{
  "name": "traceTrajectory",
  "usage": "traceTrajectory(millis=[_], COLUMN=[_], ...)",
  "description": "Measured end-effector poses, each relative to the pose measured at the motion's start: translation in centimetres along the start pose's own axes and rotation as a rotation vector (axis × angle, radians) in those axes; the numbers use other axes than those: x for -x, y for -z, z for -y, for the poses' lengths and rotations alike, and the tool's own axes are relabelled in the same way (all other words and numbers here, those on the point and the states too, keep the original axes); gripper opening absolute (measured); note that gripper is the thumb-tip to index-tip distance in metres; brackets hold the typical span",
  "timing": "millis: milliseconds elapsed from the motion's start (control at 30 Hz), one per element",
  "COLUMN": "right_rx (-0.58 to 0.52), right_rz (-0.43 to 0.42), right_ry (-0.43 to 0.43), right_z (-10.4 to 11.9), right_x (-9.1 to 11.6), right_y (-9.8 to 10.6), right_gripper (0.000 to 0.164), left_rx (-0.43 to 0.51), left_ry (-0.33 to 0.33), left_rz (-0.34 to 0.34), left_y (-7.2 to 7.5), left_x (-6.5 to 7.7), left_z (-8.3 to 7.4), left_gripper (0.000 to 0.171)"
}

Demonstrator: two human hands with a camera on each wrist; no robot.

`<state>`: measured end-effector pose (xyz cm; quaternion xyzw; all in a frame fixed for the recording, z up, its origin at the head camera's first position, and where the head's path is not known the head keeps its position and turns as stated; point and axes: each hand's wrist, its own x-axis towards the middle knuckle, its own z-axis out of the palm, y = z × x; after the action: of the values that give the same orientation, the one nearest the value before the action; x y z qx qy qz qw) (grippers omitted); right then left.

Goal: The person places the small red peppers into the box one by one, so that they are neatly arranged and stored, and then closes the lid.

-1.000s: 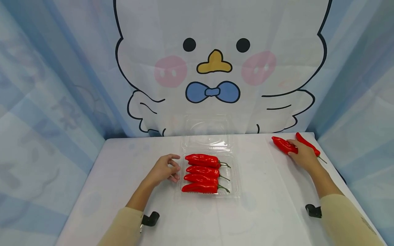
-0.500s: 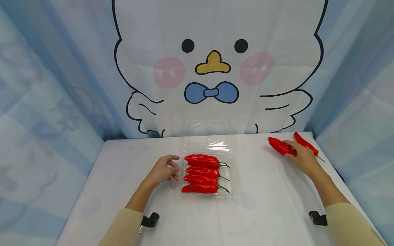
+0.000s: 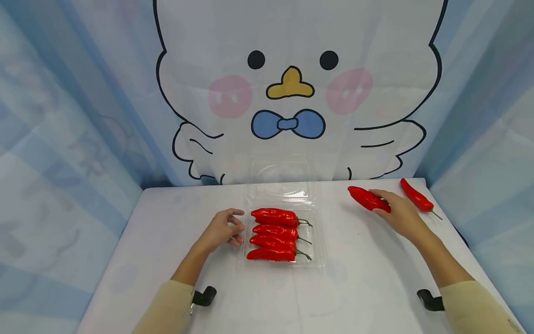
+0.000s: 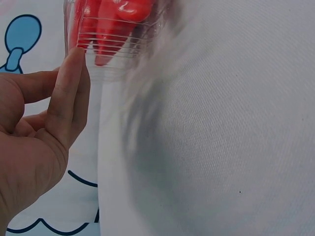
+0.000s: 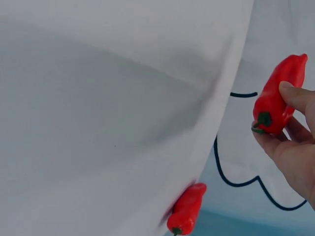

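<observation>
My right hand [image 3: 398,215] grips a red chili pepper [image 3: 365,198] over the back right of the table, thumb on one side and fingers on the other. Its green stem end [image 5: 264,119] shows in the right wrist view. In the middle of the table lies a clear plastic clamshell box [image 3: 318,232] with its lid [image 3: 280,169] raised. Several red peppers [image 3: 273,232] lie side by side in it, stems to the right. My left hand [image 3: 221,229] is at the box's left side, its fingertips [image 4: 76,56] right at the ribbed wall.
Another red pepper [image 3: 416,195] lies near the table's back right corner, behind my right hand. A curtain [image 3: 288,153] printed with a cartoon bird hangs at the table's back edge, and blue and white cloth [image 3: 54,185] closes off both sides.
My right hand has lifted the pepper and moved it left, away from the pepper at the corner. My left hand and the box have stayed in place.
</observation>
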<state>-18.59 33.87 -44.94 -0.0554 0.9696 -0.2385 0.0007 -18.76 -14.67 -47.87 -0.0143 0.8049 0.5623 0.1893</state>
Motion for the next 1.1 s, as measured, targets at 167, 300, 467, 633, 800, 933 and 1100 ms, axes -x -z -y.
traceTrajectory(millis=[167, 300, 467, 633, 800, 933, 1100], right_rx=[-0.009, -0.019, -0.024, -0.022, -0.028, -0.036, -0.043], right_rz=[-0.005, -0.006, -0.004, -0.009, -0.012, -0.008, -0.027], right_ry=[0.035, 0.076, 0.119, 0.175, 0.234, 0.271, 0.314], right_z=[1.6, 3.0, 4.4, 5.8, 7.2, 8.2, 9.3], right_x=[0.3, 0.2, -0.1, -0.3, -0.8, -0.8, -0.7], right_y=[-0.1, -0.2, -0.2, -0.2, -0.5, -1.2, -1.9], right_gripper=[0.069, 0.069, 0.069, 0.070, 0.065, 0.063, 0.060], left_rx=[-0.001, -0.009, -0.007, -0.011, -0.009, -0.010, -0.009], left_ry=[-0.003, -0.001, -0.007, -0.013, -0.013, -0.003, 0.003], left_rz=[0.011, 0.003, 0.002, 0.006, -0.007, -0.010, -0.003], left_y=[-0.2, -0.2, -0.1, -0.1, -0.1, 0.0, -0.1], left_x=[0.0, 0.1, 0.1, 0.0, 0.1, 0.2, 0.1], left_z=[-0.2, -0.3, -0.4, -0.6, -0.6, -0.3, 0.0], left_gripper=[0.049, 0.049, 0.049, 0.049, 0.049, 0.048, 0.049])
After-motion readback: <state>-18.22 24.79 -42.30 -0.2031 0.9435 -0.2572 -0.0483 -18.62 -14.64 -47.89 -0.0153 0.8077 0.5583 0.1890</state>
